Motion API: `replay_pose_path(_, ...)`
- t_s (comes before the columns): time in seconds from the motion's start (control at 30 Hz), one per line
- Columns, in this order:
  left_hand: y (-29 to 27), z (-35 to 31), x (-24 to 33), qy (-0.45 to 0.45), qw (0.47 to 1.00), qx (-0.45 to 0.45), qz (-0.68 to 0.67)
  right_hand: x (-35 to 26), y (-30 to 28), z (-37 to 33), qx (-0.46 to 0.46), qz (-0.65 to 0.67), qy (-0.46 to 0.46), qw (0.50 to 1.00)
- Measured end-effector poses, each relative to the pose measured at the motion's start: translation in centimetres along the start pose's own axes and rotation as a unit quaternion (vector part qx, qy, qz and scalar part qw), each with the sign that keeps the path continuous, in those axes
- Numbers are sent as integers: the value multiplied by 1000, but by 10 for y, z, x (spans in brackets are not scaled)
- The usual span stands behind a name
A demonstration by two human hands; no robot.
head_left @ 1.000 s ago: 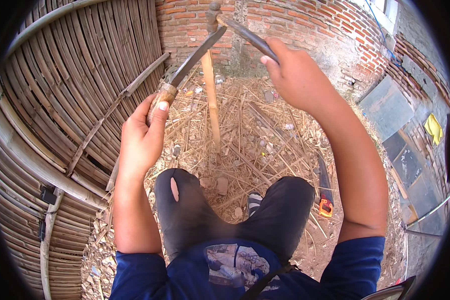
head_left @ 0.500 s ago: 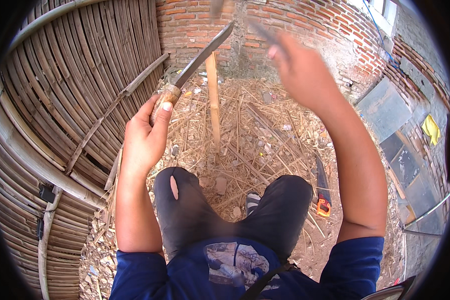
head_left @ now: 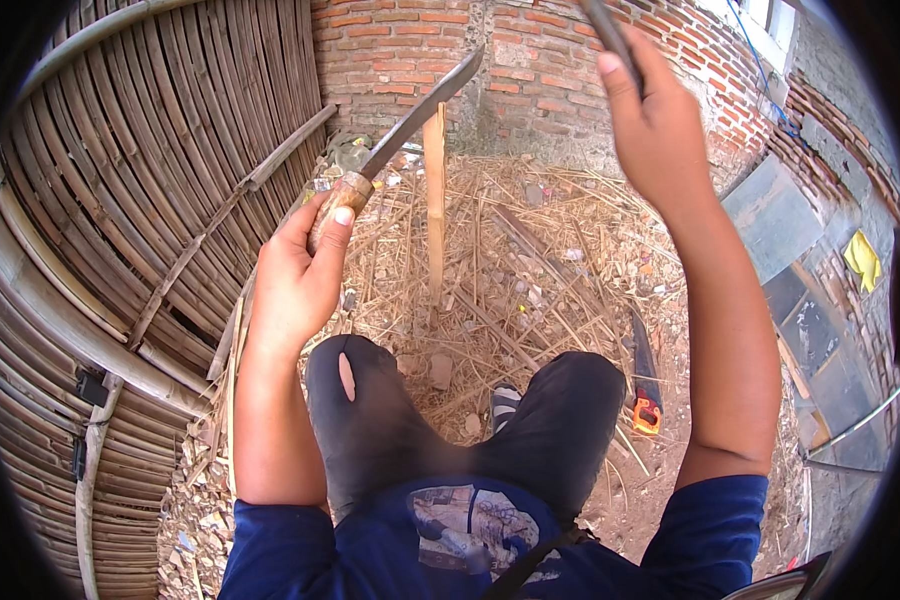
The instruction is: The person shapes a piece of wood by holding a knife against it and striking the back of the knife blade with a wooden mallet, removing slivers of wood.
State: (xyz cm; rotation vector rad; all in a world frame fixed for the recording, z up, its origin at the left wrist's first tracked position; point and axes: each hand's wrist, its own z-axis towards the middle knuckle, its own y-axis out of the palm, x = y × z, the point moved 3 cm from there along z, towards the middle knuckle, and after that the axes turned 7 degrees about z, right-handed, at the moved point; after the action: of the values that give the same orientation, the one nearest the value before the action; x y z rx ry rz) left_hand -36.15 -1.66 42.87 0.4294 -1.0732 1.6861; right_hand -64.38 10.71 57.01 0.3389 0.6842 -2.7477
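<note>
My left hand point(head_left: 305, 270) is closed round the wooden handle of a machete point(head_left: 422, 112), its dark blade slanting up and away to the right. Under the blade stands an upright strip of bamboo point(head_left: 435, 190); its top end meets the blade or lies just behind it, I cannot tell which. Raised at the upper right, my right hand point(head_left: 660, 130) grips the dark handle of what looks like a hammer point(head_left: 610, 35). That tool's head is beyond the top edge of the view.
An orange-handled handsaw point(head_left: 647, 385) lies right of my knees. Straw, splinters and rubble point(head_left: 530, 270) cover the ground. A bamboo wall point(head_left: 160, 170) rises on the left, a brick wall point(head_left: 400, 50) ahead. Grey panels point(head_left: 775, 215) and a yellow cloth point(head_left: 862, 260) are at the right.
My right hand has swung up and to the right, carrying the hammer away from the machete. The machete and bamboo strip have shifted slightly to the right.
</note>
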Motion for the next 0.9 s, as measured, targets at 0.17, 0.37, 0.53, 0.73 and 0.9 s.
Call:
replay_pose_path(0.17, 1, 3, 11, -45, 998, -30, 44, 16, 29, -21, -208, -142, 49, 967)
replay_pose_path(0.37, -1, 5, -6, -37, 999, -8, 23, 6, 8, 2, -136, -37, 32, 990)
replay_pose_path(0.53, 3, 2, -8, -35, 999, -16, -3, 10, 14, -8, -30, 39, -17, 999)
replay_pose_path(0.73, 3, 2, 3, -33, 999, -25, 27, 16, 39, -22, -225, -88, 68, 968)
replay_pose_path(0.9, 3, 0, 0, 0, 1000, -9, 24, 10, 18, -8, -133, -21, 24, 991)
